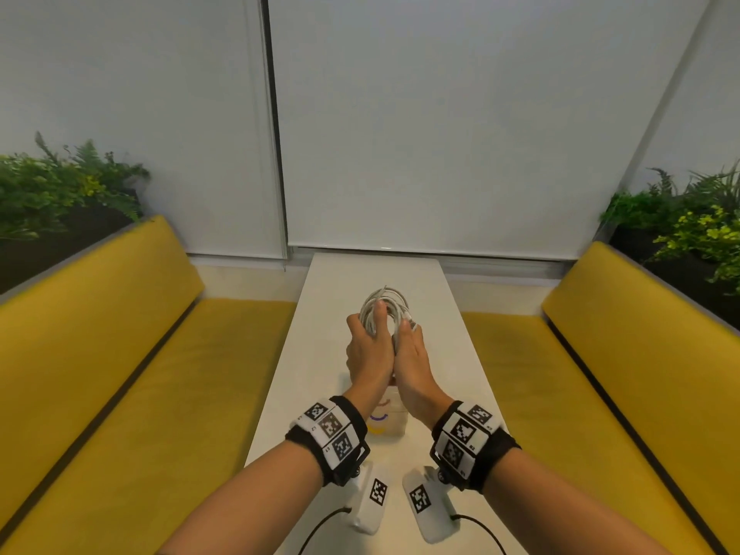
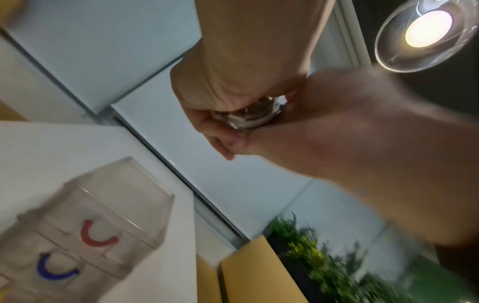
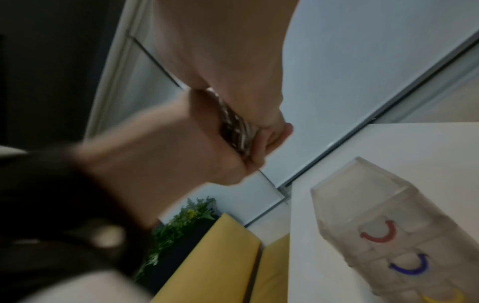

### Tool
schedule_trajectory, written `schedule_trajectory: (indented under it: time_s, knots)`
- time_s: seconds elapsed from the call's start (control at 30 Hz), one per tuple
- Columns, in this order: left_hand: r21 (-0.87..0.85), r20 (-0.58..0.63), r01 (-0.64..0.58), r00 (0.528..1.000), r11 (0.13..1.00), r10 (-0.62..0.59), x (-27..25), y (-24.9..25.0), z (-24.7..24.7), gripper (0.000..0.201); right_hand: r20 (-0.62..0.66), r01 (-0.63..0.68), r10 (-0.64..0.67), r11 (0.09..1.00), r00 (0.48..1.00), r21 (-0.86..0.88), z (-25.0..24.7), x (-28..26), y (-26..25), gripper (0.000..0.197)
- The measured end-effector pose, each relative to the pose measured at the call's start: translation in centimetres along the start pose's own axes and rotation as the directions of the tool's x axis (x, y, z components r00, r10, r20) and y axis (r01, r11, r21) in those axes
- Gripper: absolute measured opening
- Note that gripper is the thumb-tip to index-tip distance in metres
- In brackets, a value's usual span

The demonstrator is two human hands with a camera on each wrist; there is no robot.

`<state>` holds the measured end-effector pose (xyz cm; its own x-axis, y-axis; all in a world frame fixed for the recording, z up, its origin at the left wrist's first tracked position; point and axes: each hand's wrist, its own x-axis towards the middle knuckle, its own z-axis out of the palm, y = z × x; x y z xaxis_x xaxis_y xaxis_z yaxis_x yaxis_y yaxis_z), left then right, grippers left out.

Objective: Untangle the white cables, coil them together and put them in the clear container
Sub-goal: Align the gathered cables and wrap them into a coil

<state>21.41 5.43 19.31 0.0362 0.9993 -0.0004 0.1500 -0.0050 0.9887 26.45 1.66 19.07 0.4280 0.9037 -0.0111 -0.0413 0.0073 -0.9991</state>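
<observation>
1. yellow benches [image 1: 120, 354] lined both sides of a narrow white tabletop [image 1: 452, 346], with pale roller blinds [image 1: 440, 134] behind and green plants [image 1: 60, 186] in dark planters at either corner.
2. both hands met above the middle of the tabletop, heels pressed close together, holding up a coil of white cables [image 1: 382, 310].
3. the left hand [image 1: 368, 350] had its fingers curled through the loop of the coil, gripping the strands.
4. the right hand [image 1: 412, 354] closed on the same bundle from the other side; the wrist views showed its fingers wrapped round the gathered strands [image 2: 249, 117].
5. the clear container [image 2: 98, 221] stood on the tabletop below the wrists, nearer the person than the coil, with a red and a blue curved mark on its side.
6. a round glass ceiling lamp [image 2: 427, 30] glowed overhead in the left wrist view.
7. both wrists wore black bands with printed square markers [image 1: 330, 426].
</observation>
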Motion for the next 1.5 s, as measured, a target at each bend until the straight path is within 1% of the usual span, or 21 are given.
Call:
schedule_trajectory:
  time_s: [0.07, 0.13, 0.2, 0.27, 0.3, 0.33, 0.37, 0.4, 0.43, 0.47, 0.57, 0.63, 0.73, 0.8, 0.87, 0.97, 1.1, 1.2, 1.27, 1.33, 1.5]
  knots:
    - [-0.010, -0.032, 0.018, 0.999, 1.000, -0.018, 0.6, -0.4, -0.4, 0.059, 0.058, -0.003, 0.006, 0.999, 0.998, -0.048, 0.3, -0.1, -0.5, 0.040]
    - [-0.015, -0.048, -0.018, 0.999, 1.000, 0.017, 1.0, -0.5, -0.8, 0.060, 0.104, 0.027, -0.018, 0.996, 0.994, -0.090, 0.5, -0.2, -0.8, 0.047]
    - [-0.011, -0.062, -0.060, 0.996, 0.998, 0.059, 1.1, -0.5, -1.1, 0.057, 0.100, 0.070, -0.052, 0.979, 0.994, -0.190, 0.6, -0.5, -0.8, 0.049]
    - [0.020, -0.064, -0.079, 0.995, 0.997, 0.080, 1.2, -0.4, -1.3, 0.059, 0.073, 0.108, -0.090, 0.952, 0.993, -0.285, 0.9, -0.6, -0.6, 0.044]
    - [0.038, -0.066, -0.081, 0.994, 0.996, 0.084, 1.2, -0.2, -1.5, 0.062, 0.060, 0.136, -0.122, 0.918, 0.991, -0.373, 0.9, -0.6, -0.5, 0.040]
    - [0.060, -0.073, -0.081, 0.994, 0.995, 0.085, 1.3, -0.1, -1.6, 0.064, 0.044, 0.150, -0.148, 0.851, 0.988, -0.503, 0.9, -0.5, -0.5, 0.039]
    - [0.086, -0.081, -0.084, 0.993, 0.993, 0.091, 1.3, 0.0, -1.9, 0.067, 0.020, 0.137, -0.160, 0.768, 0.987, -0.626, 0.6, -0.4, -0.3, 0.041]
    - [0.112, -0.075, -0.086, 0.993, 0.990, 0.095, 1.5, 0.1, -2.1, 0.071, 0.004, 0.119, -0.159, 0.723, 0.987, -0.681, 0.3, 0.0, 0.2, 0.042]
    - [0.137, -0.054, -0.087, 0.994, 0.987, 0.095, 1.6, 0.2, -2.3, 0.074, 0.011, 0.107, -0.134, 0.734, 0.991, -0.671, 0.1, 0.2, 0.5, 0.043]
    - [0.160, -0.032, -0.069, 0.997, 0.985, 0.075, 1.8, 0.3, -2.4, 0.077, 0.046, 0.113, -0.107, 0.787, 0.993, -0.606, 0.0, 0.4, 0.8, 0.044]
    - [0.138, 0.017, 0.043, 0.999, 0.989, -0.046, 2.0, 0.0, -2.4, 0.078, 0.090, 0.074, -0.050, 0.956, 0.995, -0.283, 0.1, 0.4, 1.1, 0.041]
    - [0.070, 0.054, 0.123, 0.990, 0.990, -0.127, 1.8, 0.0, -2.5, 0.078, 0.087, 0.051, -0.038, 0.987, 0.995, -0.151, -0.2, -0.1, 0.4, 0.030]
    - [-0.016, 0.162, 0.174, 0.972, 0.985, -0.169, 1.5, -0.3, -2.9, 0.067, 0.045, 0.088, -0.085, 0.993, 0.995, -0.076, -0.5, 0.3, 0.9, 0.030]
    - [-0.049, 0.242, 0.173, 0.958, 0.984, -0.157, 1.2, -0.7, -2.8, 0.060, 0.015, 0.075, -0.074, 0.996, 0.997, -0.056, -0.5, 0.9, 1.6, 0.034]
    - [-0.128, 0.274, 0.189, 0.950, 0.974, -0.149, 0.9, -1.4, -2.5, 0.056, -0.042, 0.056, -0.057, 0.998, 0.997, -0.026, -0.2, 1.2, 1.8, 0.027]
    - [-0.197, 0.191, 0.191, 0.969, 0.962, -0.153, 0.8, -2.3, -2.1, 0.053, -0.052, 0.032, -0.033, 0.999, 0.998, -0.010, 0.5, 1.3, 2.1, 0.024]
    - [-0.238, 0.137, 0.257, 0.964, 0.937, -0.229, 1.0, -2.3, -1.6, 0.059, -0.066, -0.001, -0.001, 1.000, 0.998, -0.030, 0.6, 1.3, 2.1, 0.022]
    - [-0.233, 0.171, 0.244, 0.963, 0.941, -0.208, 1.3, -2.0, -1.9, 0.055, -0.016, 0.019, -0.021, 0.995, 1.000, -0.094, 0.2, 1.2, 2.2, 0.036]
    - [-0.233, 0.185, 0.240, 0.962, 0.942, -0.199, 1.6, -2.1, -2.2, 0.053, 0.034, 0.052, -0.047, 0.982, 0.998, -0.179, -0.2, 1.2, 2.5, 0.037]
    - [-0.240, 0.194, 0.234, 0.962, 0.942, -0.190, 1.6, -2.5, -2.3, 0.051, 0.075, 0.051, -0.034, 0.971, 0.997, -0.235, -0.8, 1.1, 2.6, 0.045]
    - [-0.222, 0.203, 0.185, 0.969, 0.957, -0.140, 1.9, -3.8, -2.2, 0.042, 0.187, 0.000, 0.032, 0.986, 0.982, -0.167, -1.5, 0.2, 2.0, 0.042]
